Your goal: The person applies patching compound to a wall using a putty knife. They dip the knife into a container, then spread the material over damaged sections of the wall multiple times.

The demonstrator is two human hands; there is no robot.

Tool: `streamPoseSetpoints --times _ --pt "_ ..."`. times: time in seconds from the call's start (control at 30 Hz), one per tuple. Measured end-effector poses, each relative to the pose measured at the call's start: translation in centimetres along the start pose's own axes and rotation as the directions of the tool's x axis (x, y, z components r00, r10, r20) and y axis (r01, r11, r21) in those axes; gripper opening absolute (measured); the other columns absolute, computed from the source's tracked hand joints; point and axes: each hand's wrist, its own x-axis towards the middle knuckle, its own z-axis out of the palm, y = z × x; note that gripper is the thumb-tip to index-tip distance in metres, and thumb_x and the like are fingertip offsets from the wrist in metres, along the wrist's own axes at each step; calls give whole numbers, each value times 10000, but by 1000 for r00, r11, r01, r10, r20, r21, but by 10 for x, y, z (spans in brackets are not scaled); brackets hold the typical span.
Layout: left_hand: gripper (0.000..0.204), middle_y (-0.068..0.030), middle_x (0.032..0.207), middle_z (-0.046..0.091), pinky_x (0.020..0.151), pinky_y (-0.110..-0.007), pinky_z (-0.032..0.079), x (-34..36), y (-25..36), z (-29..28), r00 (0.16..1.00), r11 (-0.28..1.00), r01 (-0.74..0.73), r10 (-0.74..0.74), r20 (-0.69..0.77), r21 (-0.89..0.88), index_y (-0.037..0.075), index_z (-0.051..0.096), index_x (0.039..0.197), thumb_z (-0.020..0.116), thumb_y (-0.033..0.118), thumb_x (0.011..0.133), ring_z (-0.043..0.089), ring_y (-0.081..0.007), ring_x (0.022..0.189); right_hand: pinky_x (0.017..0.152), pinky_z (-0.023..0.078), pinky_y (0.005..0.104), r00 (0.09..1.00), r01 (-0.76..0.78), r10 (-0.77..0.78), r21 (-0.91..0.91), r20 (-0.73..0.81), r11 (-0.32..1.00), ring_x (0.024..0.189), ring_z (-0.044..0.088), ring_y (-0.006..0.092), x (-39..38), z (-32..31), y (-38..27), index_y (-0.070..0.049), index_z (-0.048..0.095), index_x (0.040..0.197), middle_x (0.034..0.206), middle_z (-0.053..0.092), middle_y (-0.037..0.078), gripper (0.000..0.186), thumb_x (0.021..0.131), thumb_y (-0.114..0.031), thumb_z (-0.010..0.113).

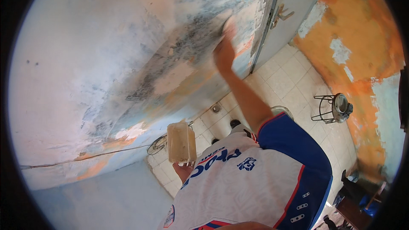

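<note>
- The right hand point(224, 44) is raised against the wall point(85, 51) and pressed to its surface; it is blurred, so I cannot tell whether the fingers are spread, closed, or pinching a tool or sanding piece.
- The left hand point(183, 171) sits low, close to the body, closed around the base of a pale, translucent rectangular container point(180, 142) held upright; what is in the container cannot be made out.
- Around the right hand the wall is mottled: dark grey scuffed streaks run down and to the left of it, with peach and pale blue patches mixed in.
- Farther left of the right hand the wall looks smoother and lighter, a chalky white-blue that reads as already worked or coated.
- Judging by this, the job seems partly done: the pale stretch appears finished, while the dark, patchy band under and below the right hand looks left to do, as does the orange strip near the wall's foot.
- Just right of the raised hand stands a grey door point(298, 4) with a metal latch point(281, 15).
- Beyond the door, a peeling orange wall point(353, 25) looks untouched.
- Below the right arm lies a tiled floor point(289, 81) with a small metal stand point(332, 108) on it.
</note>
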Motion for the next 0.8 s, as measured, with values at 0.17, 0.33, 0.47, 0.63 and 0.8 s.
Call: streamPoseSetpoints --times 0.17,0.33,0.47,0.63,0.8 --pt "789 -166 1428 338 1101 -575 359 6 1 -5 1000 1000 -10 9 19 13 108 342 1417 682 424 780 374 -372 1323 865 499 431 813 -60 -30 134 581 989 1114 571 356 -141 -52 -59 -62 324 1502 1288 527 209 663 878 20 533" --pt "804 -165 1435 337 1107 -579 350 -4 5 -12 1000 1000 -26 26 9 -2 100 328 1428 681 423 782 376 -373 1325 619 478 415 976 -108 139 -183 168 977 669 589 302 -17 -71 21 -52 500 1393 736 577 141 522 874 -23 550" --pt "791 -162 1415 366 1093 -587 362 3 12 -43 996 988 93 -92 11 -127 102 338 1426 678 417 785 396 -369 1298 681 506 458 980 -34 -1 -171 -198 985 809 664 374 153 -93 51 -1 657 1155 914 669 232 345 823 -61 585" --pt "771 -160 1383 396 1085 -589 366 26 14 -90 992 971 122 -123 7 -206 101 359 1405 683 404 775 408 -360 1273 629 497 466 993 -103 92 -138 -80 985 692 655 373 93 -64 -19 -14 657 839 702 649 191 128 837 -131 604" --pt "791 -155 1364 371 1064 -588 382 23 22 -101 997 990 74 -77 -22 -117 72 360 1378 702 399 744 395 -350 1269 622 472 448 896 32 -159 298 414 954 675 582 346 -140 -53 -104 -47 630 1042 718 576 156 185 871 -49 559"
